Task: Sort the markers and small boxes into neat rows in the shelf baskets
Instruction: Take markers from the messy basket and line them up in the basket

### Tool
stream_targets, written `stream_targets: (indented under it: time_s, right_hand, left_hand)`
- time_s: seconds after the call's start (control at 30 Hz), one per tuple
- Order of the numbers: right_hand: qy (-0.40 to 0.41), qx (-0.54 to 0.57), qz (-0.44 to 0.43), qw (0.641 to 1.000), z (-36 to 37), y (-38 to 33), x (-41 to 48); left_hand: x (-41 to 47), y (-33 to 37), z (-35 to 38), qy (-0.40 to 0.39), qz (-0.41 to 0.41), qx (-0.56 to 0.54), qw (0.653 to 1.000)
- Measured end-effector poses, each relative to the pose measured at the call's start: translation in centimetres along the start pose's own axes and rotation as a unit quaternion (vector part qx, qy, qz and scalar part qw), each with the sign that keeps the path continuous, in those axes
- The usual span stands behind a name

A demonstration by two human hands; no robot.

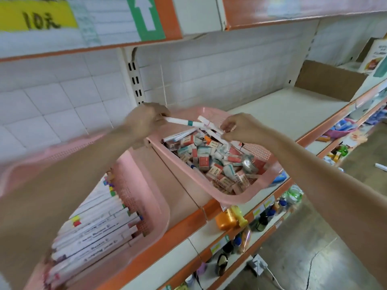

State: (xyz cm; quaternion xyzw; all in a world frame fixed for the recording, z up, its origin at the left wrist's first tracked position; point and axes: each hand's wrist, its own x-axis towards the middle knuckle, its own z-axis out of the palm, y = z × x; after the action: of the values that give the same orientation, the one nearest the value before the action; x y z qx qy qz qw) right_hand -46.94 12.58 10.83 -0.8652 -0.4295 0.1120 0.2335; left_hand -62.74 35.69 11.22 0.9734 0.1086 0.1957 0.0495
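**Both hands on markers over right basket**

L hand point(146, 120), centre of frame, pinches one end of a teal-banded marker point(184, 122), held approx level over the far end of the right pink basket point(186, 170). R hand point(240, 129) has fingers curled, gripping white markers point(211, 131) just above the same basket; count unclear. In that basket: small boxes point(209, 164) in a loose heap, no order. Lower left of frame: left pink basket point(136, 185) w/ row of markers point(98, 227) lying side by side. Both baskets sit on the shelf point(282, 105). Cardboard box point(328, 80) upper right. Orange bottle point(226, 220) on a lower shelf.
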Motion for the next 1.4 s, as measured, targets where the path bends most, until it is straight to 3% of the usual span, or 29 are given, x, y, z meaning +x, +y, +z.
stream_targets:
  time_s: [0.17,0.3,0.47,0.6,0.7,1.13,1.3,1.4]
  right_hand:
    - [-0.073,0.010,-0.120,0.990,2.4,-7.1,1.9]
    - [-0.130,0.084,-0.184,0.971,5.9,-12.8,3.2]
    - [-0.196,0.055,-0.289,0.935,10.5,-18.4,4.4]
    - [-0.254,0.020,-0.325,0.911,13.4,-21.6,4.1]
    - [-0.227,-0.026,-0.336,0.914,15.7,-23.1,4.4]
    - [-0.176,-0.037,-0.337,0.924,20.6,-25.0,5.2]
    - [-0.078,0.043,-0.325,0.942,17.8,-25.1,4.7]
    - [-0.137,0.165,-0.302,0.929,16.3,-24.8,4.1]
  left_hand:
    - [-6.9,-3.5,-3.5,0.037,-0.149,0.010,0.988]
    - [-13.3,-5.7,-5.8,0.051,-0.280,0.013,0.959]
    - [-21.3,-7.2,-8.3,0.079,-0.386,0.002,0.919]
    - [-25.4,-6.5,-9.5,0.116,-0.410,0.003,0.905]
    - [-27.1,-6.3,-9.6,0.107,-0.422,0.010,0.900]
    - [-29.8,-5.8,-10.1,0.133,-0.441,0.002,0.888]
    - [-28.7,-5.4,-9.7,0.124,-0.437,-0.040,0.890]
    - [-27.4,-4.9,-9.0,0.084,-0.399,-0.036,0.912]
